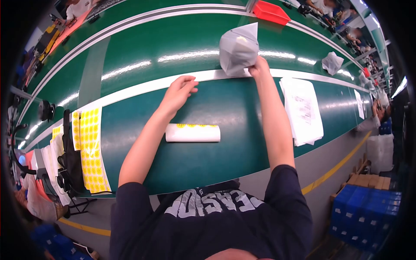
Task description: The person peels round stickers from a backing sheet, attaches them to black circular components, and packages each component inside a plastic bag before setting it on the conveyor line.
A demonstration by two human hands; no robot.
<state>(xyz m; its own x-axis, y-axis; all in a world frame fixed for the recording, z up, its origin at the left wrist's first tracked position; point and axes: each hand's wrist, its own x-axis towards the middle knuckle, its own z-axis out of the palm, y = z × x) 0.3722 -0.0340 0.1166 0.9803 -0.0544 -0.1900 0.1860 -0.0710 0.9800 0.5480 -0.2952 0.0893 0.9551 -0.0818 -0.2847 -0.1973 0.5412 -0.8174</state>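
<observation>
My right hand is closed on the lower right edge of a pale translucent plastic bag, which looks filled out; its contents cannot be made out. The bag is over the far metal edge of the bench, against the green belt. My left hand is near that same edge, holding nothing, its fingers loosely bent and apart. Closer to me, a white roll of sticker sheet with yellow labels along its top lies on the green bench. Right of my right forearm is a stack of flat white plastic bags.
Sheets of yellow round stickers lie at the left beside a black strap-like item. Another wrapped bag sits on the belt at right. A red tray is beyond it. Blue crates stand on the floor. Other people work farther off.
</observation>
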